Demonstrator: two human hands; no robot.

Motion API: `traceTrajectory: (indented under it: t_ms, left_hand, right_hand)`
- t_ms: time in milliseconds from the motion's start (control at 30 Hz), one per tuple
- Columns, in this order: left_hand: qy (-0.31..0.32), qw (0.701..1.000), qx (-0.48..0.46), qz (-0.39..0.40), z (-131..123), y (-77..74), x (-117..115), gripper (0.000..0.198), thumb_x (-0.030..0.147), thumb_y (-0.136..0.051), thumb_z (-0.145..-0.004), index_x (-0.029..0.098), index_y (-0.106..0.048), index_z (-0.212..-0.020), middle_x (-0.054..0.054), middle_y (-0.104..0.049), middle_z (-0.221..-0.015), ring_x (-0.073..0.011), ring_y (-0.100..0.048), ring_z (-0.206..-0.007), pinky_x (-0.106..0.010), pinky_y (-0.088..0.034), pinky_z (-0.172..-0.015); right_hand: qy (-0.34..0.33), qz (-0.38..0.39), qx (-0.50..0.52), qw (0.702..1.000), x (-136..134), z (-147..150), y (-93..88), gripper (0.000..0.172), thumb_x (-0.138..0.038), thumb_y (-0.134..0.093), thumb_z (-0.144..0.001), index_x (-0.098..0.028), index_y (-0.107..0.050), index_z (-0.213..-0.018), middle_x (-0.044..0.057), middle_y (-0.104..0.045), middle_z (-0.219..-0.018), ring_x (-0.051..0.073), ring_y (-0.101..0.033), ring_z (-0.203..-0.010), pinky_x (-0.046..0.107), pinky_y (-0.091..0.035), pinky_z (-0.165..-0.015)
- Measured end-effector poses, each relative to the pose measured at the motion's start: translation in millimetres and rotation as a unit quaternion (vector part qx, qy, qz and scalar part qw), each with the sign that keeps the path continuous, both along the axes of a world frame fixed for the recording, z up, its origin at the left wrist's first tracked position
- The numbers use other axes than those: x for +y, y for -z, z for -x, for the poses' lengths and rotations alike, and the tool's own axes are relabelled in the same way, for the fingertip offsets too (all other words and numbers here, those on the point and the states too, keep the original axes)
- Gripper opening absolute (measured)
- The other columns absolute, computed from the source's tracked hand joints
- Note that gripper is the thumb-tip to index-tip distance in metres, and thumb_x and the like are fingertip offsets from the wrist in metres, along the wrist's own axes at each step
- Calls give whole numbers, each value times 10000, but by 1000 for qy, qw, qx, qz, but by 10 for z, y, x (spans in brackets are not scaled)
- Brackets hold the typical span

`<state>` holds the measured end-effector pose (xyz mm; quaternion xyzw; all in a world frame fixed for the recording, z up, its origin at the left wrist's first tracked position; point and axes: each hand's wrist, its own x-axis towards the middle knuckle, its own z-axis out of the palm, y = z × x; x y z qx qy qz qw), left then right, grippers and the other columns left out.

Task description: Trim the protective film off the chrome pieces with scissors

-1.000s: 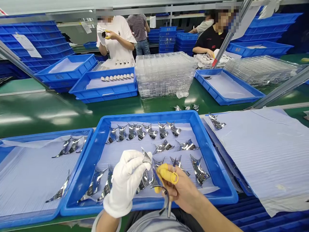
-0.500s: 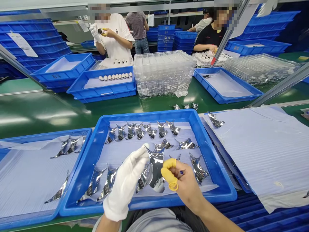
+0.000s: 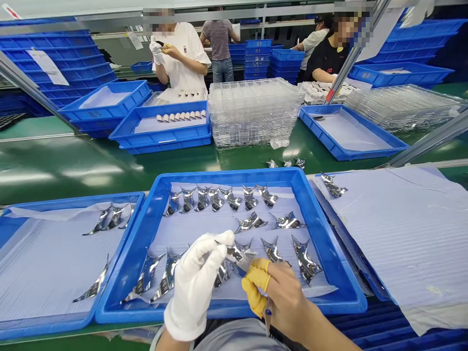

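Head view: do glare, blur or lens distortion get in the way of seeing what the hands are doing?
Head view: glare streaks the green belt and flashes off the mirror-like metal pieces; the wide lens slightly bows the tray rim; the held piece looks slightly soft but readable beside the gloved left hand.
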<state>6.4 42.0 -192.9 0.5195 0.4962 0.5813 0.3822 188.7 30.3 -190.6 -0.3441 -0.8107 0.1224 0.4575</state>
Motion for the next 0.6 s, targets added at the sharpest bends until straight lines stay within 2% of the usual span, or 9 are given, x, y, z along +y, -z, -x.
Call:
traceTrajectory:
  t_ms: [233,400,467,600]
  left_hand:
    - [1,1000,26,-14,47,15,-22,222,229,-625,-945,298,-787,-1080,-33,-786,-1073,-205,-722,-1000,-293,-585,-861]
    - [-27,999,6,16,93,81,-70,257,310,-570,-981,297,-773,-1138,-35,-772,-1156,-214,-710,-1056,-327,-539,-995]
    - [-31,999,3,22,105,85,-76,281,327,-549,-991,290,-757,-1177,-39,-772,-1154,-205,-716,-1026,-323,-536,-1000]
    - [1,998,44,-50,93,45,-49,319,203,-702,-889,303,-734,-1190,-28,-773,-1099,-192,-710,-987,-305,-569,-914]
  right_hand:
    - [10,-42,-24,999,-16,-39,74,185,-95,-486,-953,-183,-648,-952,78,-725,-750,185,-680,-599,288,-499,-555]
    - [13,-40,-2,999,-4,-25,41,220,-47,-475,-943,-171,-621,-1050,95,-749,-858,182,-707,-671,278,-523,-581]
    - [15,-33,-1,999,-5,-17,34,238,-34,-466,-941,-171,-613,-1068,100,-753,-892,181,-713,-697,277,-525,-587]
    - [14,-40,-7,999,-1,-11,40,230,-52,-468,-950,-172,-616,-1078,95,-753,-865,183,-716,-721,271,-532,-594]
